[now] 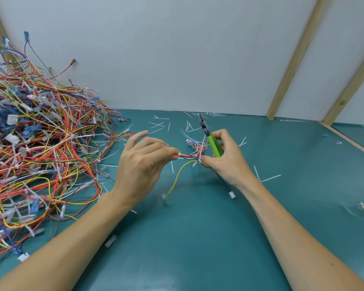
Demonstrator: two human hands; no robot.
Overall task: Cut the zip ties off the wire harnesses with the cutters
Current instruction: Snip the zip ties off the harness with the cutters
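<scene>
Both my forearms reach forward over the green bench [198, 238], hands raised just above it. My left hand [142, 162] pinches one end of a small wire harness [188, 155] between thumb and fingertips, the index finger lifted free. My right hand [227, 158] pinches the harness at its white zip tie [200, 157] while the other fingers curl round the green-handled cutters [210, 137], nose pointing up and away. A yellow wire [177, 179] droops between my hands. The big harness pile [40, 143] lies at my left.
</scene>
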